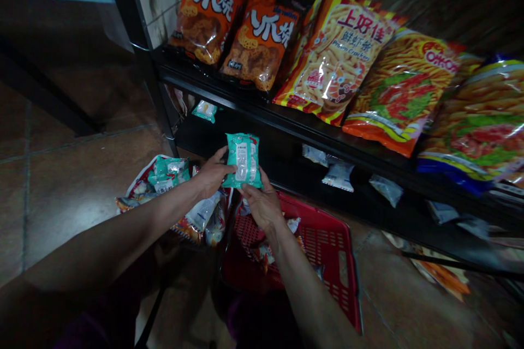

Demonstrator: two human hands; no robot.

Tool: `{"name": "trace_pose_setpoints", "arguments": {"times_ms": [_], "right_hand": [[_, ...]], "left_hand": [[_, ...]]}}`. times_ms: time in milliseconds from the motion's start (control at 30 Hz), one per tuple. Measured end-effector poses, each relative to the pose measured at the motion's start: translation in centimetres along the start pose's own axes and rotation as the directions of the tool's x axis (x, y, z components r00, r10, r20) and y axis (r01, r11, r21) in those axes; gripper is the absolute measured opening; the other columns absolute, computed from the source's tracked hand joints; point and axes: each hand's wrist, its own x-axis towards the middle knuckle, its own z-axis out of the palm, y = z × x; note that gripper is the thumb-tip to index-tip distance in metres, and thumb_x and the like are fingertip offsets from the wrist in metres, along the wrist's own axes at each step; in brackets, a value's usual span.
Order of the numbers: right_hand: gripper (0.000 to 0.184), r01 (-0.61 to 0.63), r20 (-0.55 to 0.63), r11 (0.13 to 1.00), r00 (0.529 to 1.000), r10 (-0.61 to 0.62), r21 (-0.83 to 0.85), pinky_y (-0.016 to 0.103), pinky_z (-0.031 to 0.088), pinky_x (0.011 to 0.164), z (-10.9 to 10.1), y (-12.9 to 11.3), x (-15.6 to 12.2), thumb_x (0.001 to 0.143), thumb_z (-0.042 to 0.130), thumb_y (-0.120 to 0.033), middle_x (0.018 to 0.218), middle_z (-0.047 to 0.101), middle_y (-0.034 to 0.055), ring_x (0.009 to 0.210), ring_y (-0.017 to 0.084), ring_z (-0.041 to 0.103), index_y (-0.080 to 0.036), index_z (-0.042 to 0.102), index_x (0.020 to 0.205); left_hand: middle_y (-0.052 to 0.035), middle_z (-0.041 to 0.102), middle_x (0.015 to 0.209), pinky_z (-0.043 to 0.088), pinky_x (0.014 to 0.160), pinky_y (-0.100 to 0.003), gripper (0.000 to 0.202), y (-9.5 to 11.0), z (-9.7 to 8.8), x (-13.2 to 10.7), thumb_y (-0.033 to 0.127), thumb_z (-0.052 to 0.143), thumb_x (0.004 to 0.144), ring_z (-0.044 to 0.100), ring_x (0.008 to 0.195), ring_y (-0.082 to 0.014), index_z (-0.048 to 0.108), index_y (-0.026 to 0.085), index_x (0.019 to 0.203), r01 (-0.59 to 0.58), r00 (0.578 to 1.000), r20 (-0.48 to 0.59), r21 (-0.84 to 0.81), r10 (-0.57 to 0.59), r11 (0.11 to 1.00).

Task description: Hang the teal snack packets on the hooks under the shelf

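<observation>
Here we are, low down by the shelves, and both hands are on one teal packet [245, 161]! It sits right between them, in front of the lower shelf [282, 168], printed label facing up to the person. Its long axis runs away from the body, towards the shelf, tipped only slightly.

Look at the left hand [208, 175]: thumb flat across the face of the packet, fingers curled behind the left edge, a closed pinch with just the packet's thickness in it. The right hand [262, 203] comes in from below, cupped about the bottom right corner, fingers up along that side; how hard it squeezes, I can't tell. Neither hand is the nearer one; they share the packet, left at the side, right at the lower end. The far end pokes out free of both, pointing at the shelf.

Under the right forearm sits the red basket [347, 267], loose packets inside. Beneath the left forearm, a red-rimmed container [138, 175] is heaped with more, teal packs [168, 170] on top. And on the lower shelf, a small green packet [204, 111] lies to the left, white packets [339, 175] to the right, with big orange bags [262, 35] above.
</observation>
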Motion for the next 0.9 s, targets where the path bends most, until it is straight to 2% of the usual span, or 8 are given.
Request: {"name": "trace_pose_setpoints", "arguments": {"times_ms": [233, 533, 633, 767, 900], "right_hand": [[0.065, 0.033, 0.017, 0.999, 0.999, -0.033, 0.000, 0.028, 0.050, 0.083, 0.3, 0.0, -0.3, 0.055, 0.072, -0.010, 0.088, 0.069, -0.0063, 0.079, 0.010, 0.062, -0.029, 0.055, 0.115], [0.070, 0.083, 0.027, 0.994, 0.996, -0.081, -0.065, 0.034, 0.046, 0.092, 0.2, 0.3, -0.5, 0.056, 0.073, -0.015, 0.094, 0.068, -0.0044, 0.083, 0.013, 0.062, -0.029, 0.052, 0.120], [0.071, 0.156, 0.038, 0.971, 0.988, -0.152, -0.183, 0.034, 0.045, 0.093, -0.4, 0.8, -0.2, 0.060, 0.071, -0.017, 0.102, 0.067, -0.0032, 0.088, 0.014, 0.061, -0.028, 0.048, 0.126], [0.071, 0.230, 0.088, 0.909, 0.973, -0.212, -0.348, 0.032, 0.044, 0.095, -0.8, 1.2, -0.2, 0.067, 0.067, -0.020, 0.112, 0.064, -0.0030, 0.093, 0.014, 0.060, -0.028, 0.042, 0.133], [0.065, 0.249, 0.122, 0.872, 0.969, -0.217, -0.422, 0.031, 0.042, 0.097, -0.6, 1.0, -0.6, 0.069, 0.066, -0.020, 0.119, 0.061, -0.0032, 0.101, 0.015, 0.059, -0.028, 0.046, 0.130]], "left_hand": [[-0.0046, 0.066, 0.085, 0.049, 0.067, -0.027, 0.057, -0.2, 0.3, -0.2, 0.001, 0.060, 0.070, 0.061, 0.069, -0.0133, 0.050, 0.016, 0.124, 0.031, 0.997, -0.068, -0.053, -0.034, 0.998], [-0.0038, 0.067, 0.079, 0.048, 0.064, -0.026, 0.058, -0.4, 0.2, -0.1, 0.005, 0.062, 0.068, 0.061, 0.065, -0.0140, 0.051, 0.016, 0.124, 0.033, 0.998, -0.056, -0.004, -0.033, 0.999], [-0.0040, 0.068, 0.083, 0.048, 0.061, -0.026, 0.056, -0.4, 0.1, 0.1, 0.009, 0.065, 0.066, 0.062, 0.067, -0.0155, 0.054, 0.019, 0.120, -0.001, 0.999, -0.035, 0.034, 0.003, 0.999], [-0.0057, 0.068, 0.093, 0.050, 0.061, -0.026, 0.049, -0.6, 0.0, 0.3, 0.022, 0.070, 0.067, 0.063, 0.073, -0.0168, 0.057, 0.020, 0.114, -0.037, 0.999, 0.022, 0.016, 0.037, 0.999], [-0.0079, 0.066, 0.104, 0.051, 0.069, -0.027, 0.048, -0.7, -0.2, 0.6, 0.033, 0.073, 0.068, 0.063, 0.082, -0.0172, 0.058, 0.019, 0.111, -0.073, 0.997, -0.027, 0.039, 0.074, 0.997]]}}
